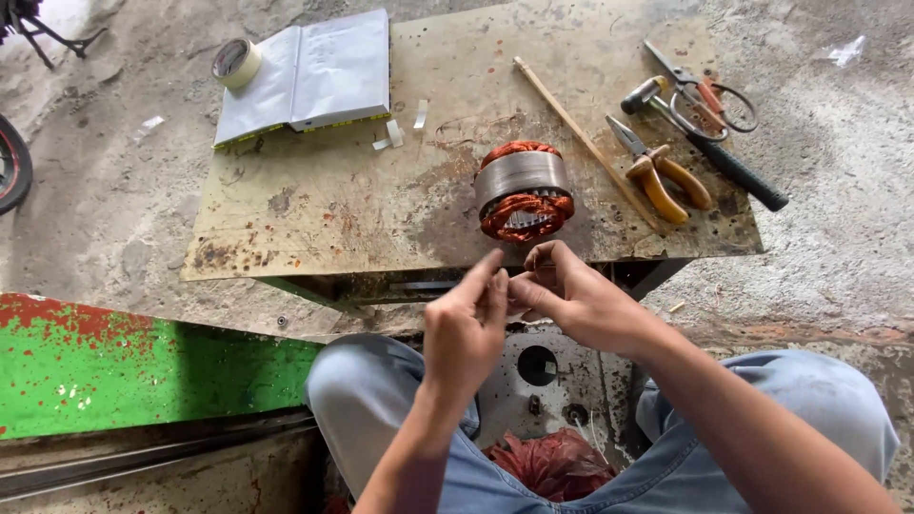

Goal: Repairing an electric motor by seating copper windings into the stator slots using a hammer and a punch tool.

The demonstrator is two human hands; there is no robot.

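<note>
Both hands are up together just off the near edge of the bench (286, 219), over my knees. Left hand (464, 328) has thumb and forefinger pinched together, other fingers raised; right hand (571, 300) is curled in against it, fingertips meeting the left's. Whatever is between them is too small to make out, maybe a bit of pale tape or paper, so I can't tell what the pinch closes on. The motor stator (523, 189), steel core with copper windings, sits on its side near the middle of the near edge, just beyond the hands and untouched. My read: a prep step, readying a small piece in the fingertips with the stator waiting. The next move would call for carrying that piece forward without losing the pinch, and for one hand free to steady the stator, since on its side it may roll. Along the right edge: pliers (662, 171), hammer (709, 148), scissors (705, 95), with a thin wooden stick (581, 138) lying diagonally beside them. Far left corner: an open notebook (305, 76), a tape roll (234, 62) just off its left side, and cut tape scraps (395, 133) near it. A heap of loose copper wire (552, 462) lies below the bench between my legs
</note>
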